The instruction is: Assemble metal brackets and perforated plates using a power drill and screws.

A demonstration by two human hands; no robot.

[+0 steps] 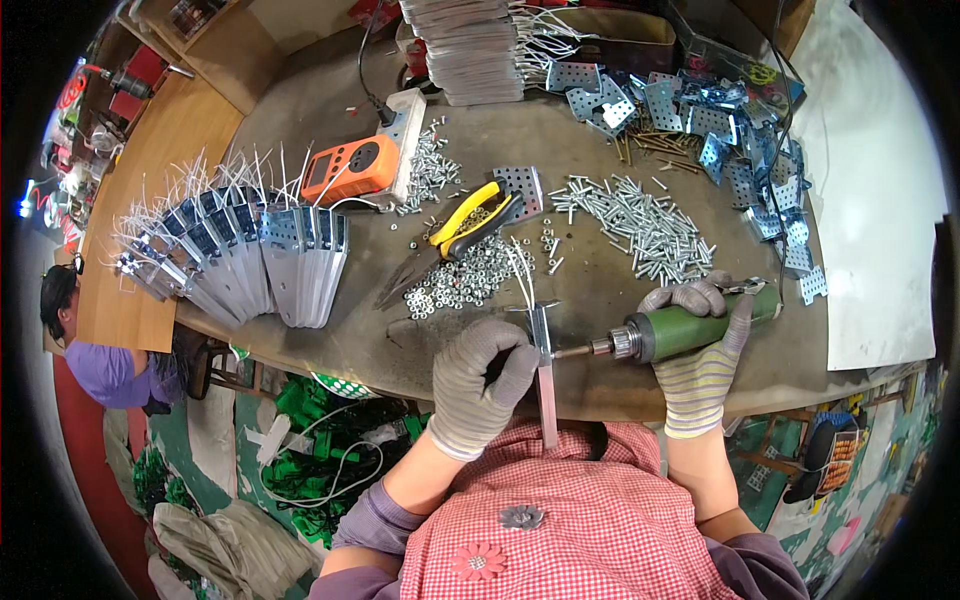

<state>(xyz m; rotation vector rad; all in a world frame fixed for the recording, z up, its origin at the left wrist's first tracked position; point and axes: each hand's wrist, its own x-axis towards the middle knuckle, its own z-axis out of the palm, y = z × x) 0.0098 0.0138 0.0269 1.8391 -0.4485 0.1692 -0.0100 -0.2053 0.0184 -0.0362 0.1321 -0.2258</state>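
My left hand (478, 385), in a grey striped glove, is closed on a narrow flat metal strip (546, 385) at the table's front edge. Two white wires (523, 272) rise from the strip's upper end. My right hand (703, 350), gloved alike, wraps round a green electric screwdriver (680, 328) held level. Its bit (575, 351) points left and meets the side of the strip near the top; the exact contact is too small to make out. Just beyond my left hand lie a pile of nuts (465, 280) and yellow-and-black pliers (455, 235).
Screws (640, 230) lie heaped at centre right, perforated metal brackets (700, 115) behind them. Wired metal strips (250, 250) fan out at left; more are stacked (465, 50) at the back. An orange multimeter (350, 170) leans by a power strip (402, 140). A person (100, 360) sits far left.
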